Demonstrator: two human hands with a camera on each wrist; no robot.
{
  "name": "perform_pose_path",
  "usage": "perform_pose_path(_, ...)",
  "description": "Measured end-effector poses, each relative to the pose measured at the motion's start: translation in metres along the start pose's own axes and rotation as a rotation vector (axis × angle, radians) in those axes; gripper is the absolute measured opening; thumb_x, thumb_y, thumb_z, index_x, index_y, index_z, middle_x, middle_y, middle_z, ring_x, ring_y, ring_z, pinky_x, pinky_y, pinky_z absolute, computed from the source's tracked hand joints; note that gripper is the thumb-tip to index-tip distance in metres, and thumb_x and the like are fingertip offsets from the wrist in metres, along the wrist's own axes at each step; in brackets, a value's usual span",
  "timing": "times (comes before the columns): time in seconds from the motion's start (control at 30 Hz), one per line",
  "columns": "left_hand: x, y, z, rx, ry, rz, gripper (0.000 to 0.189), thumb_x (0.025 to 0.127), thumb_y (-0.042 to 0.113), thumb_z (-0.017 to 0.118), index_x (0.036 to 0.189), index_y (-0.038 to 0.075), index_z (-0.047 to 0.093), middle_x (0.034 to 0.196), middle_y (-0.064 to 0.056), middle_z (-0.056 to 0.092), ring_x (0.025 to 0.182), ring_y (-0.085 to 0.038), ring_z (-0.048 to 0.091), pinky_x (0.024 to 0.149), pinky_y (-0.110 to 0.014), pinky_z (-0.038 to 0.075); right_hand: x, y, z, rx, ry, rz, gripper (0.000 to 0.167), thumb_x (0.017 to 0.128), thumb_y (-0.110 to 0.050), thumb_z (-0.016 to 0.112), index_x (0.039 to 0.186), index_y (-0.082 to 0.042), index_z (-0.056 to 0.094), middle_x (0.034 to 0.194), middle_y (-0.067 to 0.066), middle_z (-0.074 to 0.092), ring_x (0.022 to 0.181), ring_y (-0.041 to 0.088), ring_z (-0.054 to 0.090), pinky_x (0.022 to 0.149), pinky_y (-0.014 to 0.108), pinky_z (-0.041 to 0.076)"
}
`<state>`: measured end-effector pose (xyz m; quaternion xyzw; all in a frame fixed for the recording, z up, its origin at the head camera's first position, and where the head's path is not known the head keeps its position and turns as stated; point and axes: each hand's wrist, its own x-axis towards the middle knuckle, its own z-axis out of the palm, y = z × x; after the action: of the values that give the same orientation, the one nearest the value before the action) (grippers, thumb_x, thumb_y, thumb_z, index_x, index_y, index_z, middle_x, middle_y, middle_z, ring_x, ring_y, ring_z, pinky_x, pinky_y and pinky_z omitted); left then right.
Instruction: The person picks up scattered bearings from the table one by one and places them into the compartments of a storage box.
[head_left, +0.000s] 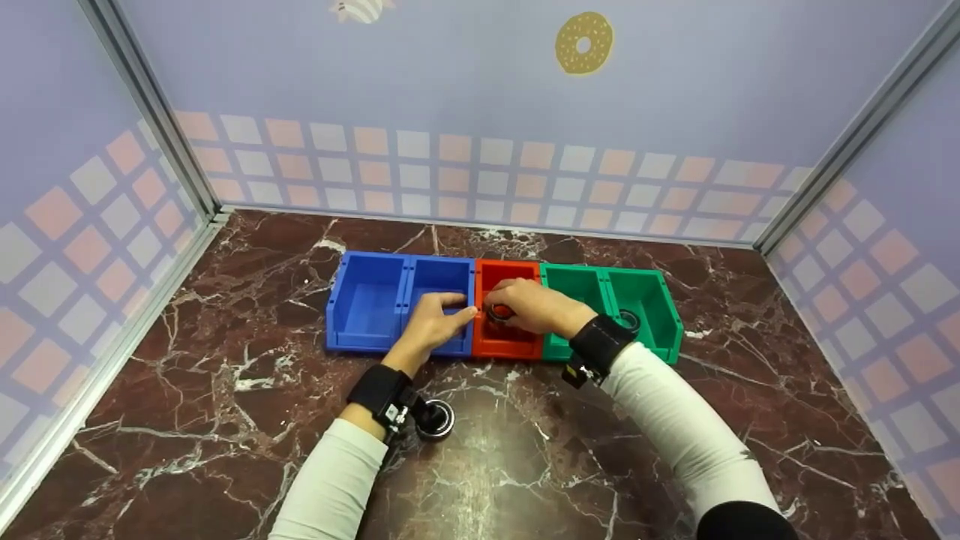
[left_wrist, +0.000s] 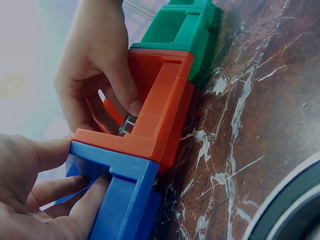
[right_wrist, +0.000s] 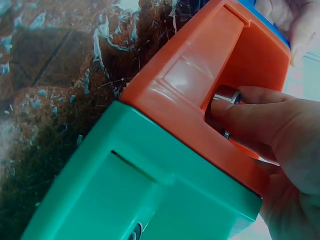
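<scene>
A metal ring, like a ball bearing (right_wrist: 228, 94), is inside the red bin (head_left: 508, 349). My right hand (head_left: 534, 306) reaches into that bin and pinches the ring between thumb and fingers. My left hand (head_left: 433, 321) is at the neighbouring blue bin (left_wrist: 131, 172). Its thumb lies on the rim beside the red bin, while the other fingers reach down inside the blue one, gripping the side wall. The left wrist view shows the bearing's shiny edge low in the red bin, partly covered by the right fingers.
Another blue bin (head_left: 367, 300) stands at the row's left end, two green bins (head_left: 660, 289) at its right. One bearing (head_left: 628, 321) is in the far-right green bin. A larger bearing (head_left: 448, 427) lies on the marble-patterned table near the left wrist. Patterned panels enclose the table.
</scene>
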<state>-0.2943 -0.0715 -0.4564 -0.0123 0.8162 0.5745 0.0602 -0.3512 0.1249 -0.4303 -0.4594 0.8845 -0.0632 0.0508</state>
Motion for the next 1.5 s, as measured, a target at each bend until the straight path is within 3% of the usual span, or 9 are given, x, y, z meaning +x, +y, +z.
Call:
perform_pose_path(0.2, 0.000, 0.000, 0.000, 0.003, -0.001, -0.002, 0.049, 0.092, 0.018, 0.069, 0.135, -0.003, 0.057, 0.144, -0.022, 0.053, 0.126, -0.029, 0.056, 0.105, -0.039, 0.049, 0.002, 0.000, 0.003, -0.029, -0.032, 0.030, 0.035, 0.085, -0.002, 0.074, 0.118, -0.011, 0.068, 0.118, 0.012, 0.068, 0.109, 0.028, 0.066, 0.093, 0.040, 0.056)
perform_pose_path(0.63, 0.001, -0.001, 0.000, -0.003, 0.001, -0.020, 0.049, 0.093, 0.018, 0.069, 0.136, -0.002, 0.057, 0.146, -0.022, 0.051, 0.120, -0.029, 0.060, 0.100, -0.037, 0.053, 0.006, -0.003, 0.010, -0.089, -0.065, 0.083, 0.032, 0.085, -0.003, 0.073, 0.116, -0.013, 0.068, 0.111, 0.012, 0.069, 0.100, 0.029, 0.067, 0.088, 0.042, 0.058)
perform_pose_path(0.8, 0.001, -0.001, 0.000, -0.005, 0.011, -0.001, 0.048, 0.092, 0.017, 0.069, 0.134, -0.004, 0.058, 0.144, -0.023, 0.052, 0.124, -0.028, 0.056, 0.102, -0.037, 0.051, 0.006, -0.003, 0.012, -0.086, -0.052, 0.070, 0.028, 0.085, -0.002, 0.071, 0.112, -0.011, 0.069, 0.106, 0.011, 0.069, 0.097, 0.028, 0.067, 0.087, 0.042, 0.057)
perform_pose_path(0.93, 0.000, -0.001, 0.000, 0.002, 0.012, 0.009, 0.046, 0.093, 0.017, 0.069, 0.133, -0.004, 0.059, 0.142, -0.022, 0.055, 0.113, -0.029, 0.063, 0.095, -0.035, 0.055, 0.007, -0.004, 0.012, -0.086, -0.049, 0.058, 0.023, 0.087, -0.003, 0.070, 0.108, -0.011, 0.070, 0.102, 0.011, 0.068, 0.094, 0.028, 0.066, 0.086, 0.042, 0.057)
perform_pose_path(1.17, -0.001, 0.000, 0.000, 0.003, 0.007, 0.005, 0.047, 0.092, 0.017, 0.069, 0.134, -0.003, 0.058, 0.143, -0.021, 0.054, 0.118, -0.028, 0.061, 0.101, -0.037, 0.052, 0.006, -0.005, 0.014, -0.093, -0.053, 0.066, 0.020, 0.088, -0.003, 0.068, 0.106, -0.010, 0.070, 0.100, 0.010, 0.068, 0.093, 0.028, 0.066, 0.085, 0.043, 0.057)
perform_pose_path(1.37, 0.001, -0.002, 0.000, -0.014, -0.001, -0.002, 0.048, 0.093, 0.017, 0.068, 0.135, -0.003, 0.057, 0.142, -0.022, 0.054, 0.096, -0.024, 0.069, 0.088, -0.031, 0.057, 0.006, -0.005, 0.015, -0.100, -0.047, 0.064, 0.020, 0.087, -0.002, 0.068, 0.105, -0.010, 0.070, 0.100, 0.010, 0.069, 0.092, 0.027, 0.067, 0.084, 0.042, 0.057)
perform_pose_path(1.5, 0.002, -0.003, 0.000, -0.015, -0.003, 0.001, 0.048, 0.093, 0.017, 0.068, 0.135, -0.004, 0.057, 0.142, -0.023, 0.054, 0.094, -0.022, 0.069, 0.086, -0.030, 0.058, 0.006, -0.004, 0.016, -0.109, -0.044, 0.057, 0.019, 0.088, -0.002, 0.067, 0.105, -0.010, 0.070, 0.100, 0.010, 0.069, 0.092, 0.027, 0.067, 0.083, 0.042, 0.058)
